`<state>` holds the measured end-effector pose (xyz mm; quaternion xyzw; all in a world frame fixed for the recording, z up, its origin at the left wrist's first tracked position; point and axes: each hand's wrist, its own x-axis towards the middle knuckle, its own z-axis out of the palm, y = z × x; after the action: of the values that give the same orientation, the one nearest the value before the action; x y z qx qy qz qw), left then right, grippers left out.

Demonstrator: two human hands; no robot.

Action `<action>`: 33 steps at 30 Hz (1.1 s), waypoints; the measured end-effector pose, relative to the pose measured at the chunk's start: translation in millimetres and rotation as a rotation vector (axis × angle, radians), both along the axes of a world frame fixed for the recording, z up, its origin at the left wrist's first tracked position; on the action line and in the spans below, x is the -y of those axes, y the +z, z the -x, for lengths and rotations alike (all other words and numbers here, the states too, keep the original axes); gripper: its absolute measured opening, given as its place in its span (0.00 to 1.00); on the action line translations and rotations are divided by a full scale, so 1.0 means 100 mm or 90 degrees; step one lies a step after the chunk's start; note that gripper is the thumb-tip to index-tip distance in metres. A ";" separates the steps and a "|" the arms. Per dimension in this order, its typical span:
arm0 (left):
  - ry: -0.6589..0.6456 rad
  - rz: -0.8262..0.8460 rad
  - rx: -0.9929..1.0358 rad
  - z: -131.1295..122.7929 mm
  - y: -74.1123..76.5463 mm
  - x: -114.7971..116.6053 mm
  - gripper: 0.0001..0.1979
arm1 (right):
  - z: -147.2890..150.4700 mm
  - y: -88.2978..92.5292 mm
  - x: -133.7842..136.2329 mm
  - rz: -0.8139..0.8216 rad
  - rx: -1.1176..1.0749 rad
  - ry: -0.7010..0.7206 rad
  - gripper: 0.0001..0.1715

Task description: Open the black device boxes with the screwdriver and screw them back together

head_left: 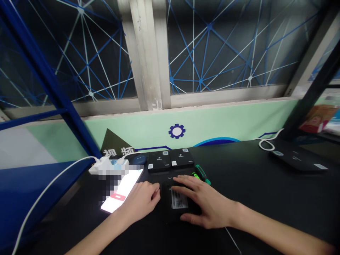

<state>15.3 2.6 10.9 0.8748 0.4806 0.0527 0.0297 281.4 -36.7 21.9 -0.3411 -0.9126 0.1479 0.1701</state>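
Observation:
A black flat box-shaped device [167, 209] with a white printed label [178, 198] lies on the black table in front of me. My right hand [202, 202] rests over its right side with fingers spread, partly covering the label. Just left of the device, my left hand [145, 198] is curled closed; whatever its fingers hold, if anything, is hidden. Beside that hand lies a phone [127, 187] with a bright screen, partly pixelated. A green-and-black handled tool [203, 175] sits beyond my right fingers. From under my right wrist a thin metal rod [233, 241] sticks out.
Two black boxes [159, 161] with stickers stand side by side against the wall. Left of them are a dark blue rounded object [139, 160] and a white power strip [108, 165] with a cable. A larger flat black device [297, 160] and white cable [266, 144] lie at the right.

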 end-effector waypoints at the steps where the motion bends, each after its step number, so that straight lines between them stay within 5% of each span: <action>1: 0.010 -0.008 -0.011 0.00 0.00 0.00 0.15 | 0.01 0.01 0.00 0.001 0.004 0.009 0.43; 15: 0.094 -0.058 -0.093 0.03 0.00 -0.05 0.16 | 0.21 0.14 -0.17 0.025 0.059 0.050 0.48; 33: 0.126 -0.044 -0.091 0.02 -0.02 -0.07 0.15 | 0.38 -0.01 -0.17 -0.027 0.043 0.030 0.51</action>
<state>13.3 9.6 8.5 0.8252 0.5632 0.0092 -0.0406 243.1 -20.1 21.0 -0.3204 -0.9286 0.1208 0.1432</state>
